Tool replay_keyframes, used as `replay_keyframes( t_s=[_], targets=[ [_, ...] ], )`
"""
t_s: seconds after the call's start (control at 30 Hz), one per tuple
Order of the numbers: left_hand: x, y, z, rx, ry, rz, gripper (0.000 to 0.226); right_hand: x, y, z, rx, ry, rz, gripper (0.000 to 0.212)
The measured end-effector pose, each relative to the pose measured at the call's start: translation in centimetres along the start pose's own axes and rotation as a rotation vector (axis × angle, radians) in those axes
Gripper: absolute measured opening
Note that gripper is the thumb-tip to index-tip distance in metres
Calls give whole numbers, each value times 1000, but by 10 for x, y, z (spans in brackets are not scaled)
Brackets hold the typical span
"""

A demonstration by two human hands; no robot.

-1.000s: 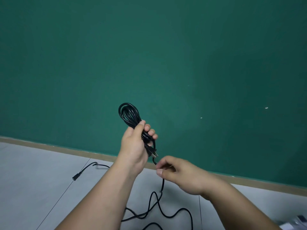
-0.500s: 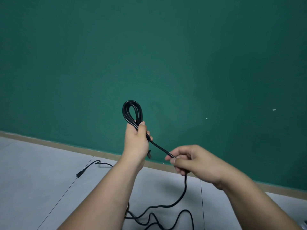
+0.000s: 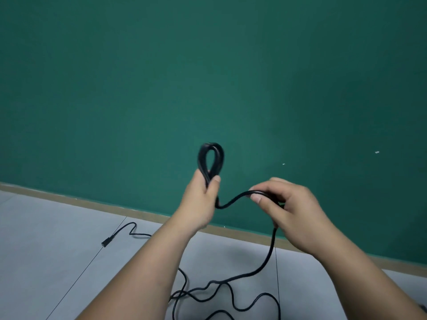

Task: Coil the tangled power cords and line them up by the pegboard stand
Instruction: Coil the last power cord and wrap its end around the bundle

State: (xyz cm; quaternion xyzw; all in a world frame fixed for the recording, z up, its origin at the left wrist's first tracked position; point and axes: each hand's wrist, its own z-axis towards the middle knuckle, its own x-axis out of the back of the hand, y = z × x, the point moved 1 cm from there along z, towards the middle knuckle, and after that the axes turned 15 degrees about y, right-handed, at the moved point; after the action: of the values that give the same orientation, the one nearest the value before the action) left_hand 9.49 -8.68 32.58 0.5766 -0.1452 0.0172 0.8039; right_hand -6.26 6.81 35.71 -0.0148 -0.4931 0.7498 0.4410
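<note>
Against the green wall, loose black cord sprawls across the floor toward 6 o'clock. My right hand pinches a span of it. My left hand clamps the coil at 12. The slack could snag in its own tangle below, yanking loops free.

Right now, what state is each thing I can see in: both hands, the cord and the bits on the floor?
left hand: raised, grips the coiled loops.
coiled loops: bunched, standing up above the fist.
right hand: fingers curled round the loose cord.
loose cord: slack between the hands, hangs to the floor, tangled there.
connector end: lies on the floor, plugged into nothing.
</note>
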Motion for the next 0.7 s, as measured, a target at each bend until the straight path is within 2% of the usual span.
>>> replay_keyframes(
  t_s=[0.07, 0.17, 0.3, 0.4, 0.47, 0.53, 0.63, 0.7],
  targets=[
    [-7, 0, -13, -26, -228, 78, 15, -3, -4, -1, 1, 87, 83, 13],
    [-23, 0, -32, 80, -434, -59, 36, -8, -5, 0, -73, 192, 142, 19],
    [-29, 15, -46, 315, -471, -339, 54, -5, -2, 4, -211, 315, 214, 20],
    [-27, 23, -49, 324, -526, -353, 69, -2, -1, 4, -203, 357, 115, 24],
    [-26, 21, -51, 212, -572, -219, 64, -3, -4, 3, -143, 392, -10, 29],
    [-28, 16, -54, 118, -614, -129, 47, -4, -5, 2, -88, 412, -112, 34],
    [-29, 12, -54, 122, -570, -178, 30, -5, -2, 0, -69, 405, -180, 36],
    [-28, 14, -51, 162, -500, -268, 27, -6, 2, 1, -141, 349, -156, 35]
  ],
)
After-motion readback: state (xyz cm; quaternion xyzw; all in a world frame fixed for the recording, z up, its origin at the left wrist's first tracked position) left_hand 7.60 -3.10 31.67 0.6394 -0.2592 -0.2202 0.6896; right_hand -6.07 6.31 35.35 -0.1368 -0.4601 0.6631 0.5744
